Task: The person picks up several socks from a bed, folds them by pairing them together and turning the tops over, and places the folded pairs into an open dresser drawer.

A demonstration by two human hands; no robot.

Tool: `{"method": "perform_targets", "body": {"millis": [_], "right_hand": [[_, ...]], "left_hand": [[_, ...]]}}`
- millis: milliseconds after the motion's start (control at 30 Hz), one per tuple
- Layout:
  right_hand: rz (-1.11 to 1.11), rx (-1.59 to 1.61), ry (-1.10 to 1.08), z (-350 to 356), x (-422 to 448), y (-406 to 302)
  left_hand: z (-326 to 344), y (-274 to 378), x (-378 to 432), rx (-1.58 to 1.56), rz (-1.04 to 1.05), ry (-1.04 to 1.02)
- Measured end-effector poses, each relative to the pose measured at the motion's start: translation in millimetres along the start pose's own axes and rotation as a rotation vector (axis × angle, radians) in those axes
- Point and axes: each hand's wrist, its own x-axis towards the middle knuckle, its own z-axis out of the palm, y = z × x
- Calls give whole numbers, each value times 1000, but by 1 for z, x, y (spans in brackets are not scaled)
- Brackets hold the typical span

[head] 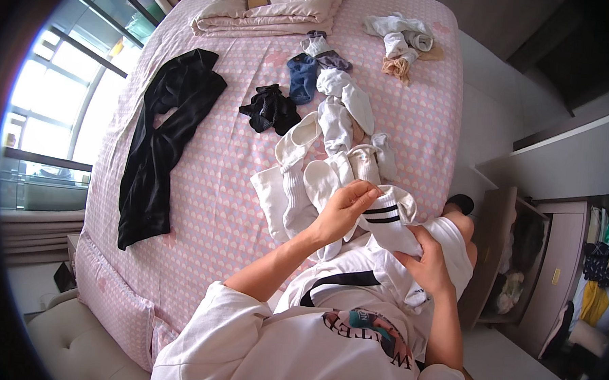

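Over my lap, a white sock with two black stripes (392,229) stretches between my hands. The fingers of my left hand (349,204) pinch the sock near its striped cuff. At its other end my right hand (426,259) grips the white fabric between thumb and fingers. Just beyond lies a loose pile of white socks (328,173), partly hidden by my left hand and forearm. A ribbed white sock (295,200) and a cream no-show sock (301,134) are at the pile's left side.
Farther up the patterned bedsheet (223,186) lie a black sock bundle (271,108), a blue sock (303,78) and grey-and-white socks (323,50). Black trousers (167,133) are spread at left. White and tan items (402,41) sit far right, near a folded quilt (276,10). An open drawer (515,260) is at right.
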Motion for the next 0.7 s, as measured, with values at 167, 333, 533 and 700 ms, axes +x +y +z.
{"method": "perform_targets", "body": {"millis": [167,333,533,700], "right_hand": [[-45,-33,30,0,1,-1],[-65,-67,24,-4,-1,-3],[-122,-189,24,-7,-5,-2],[-164,-188,38,-5,-3,1]], "left_hand": [[-9,4,3,158,42,-65],[-23,19,5,373,16,-316],[-30,3,-1,572,168,-489],[-16,1,-1,649,52,-364]]}}
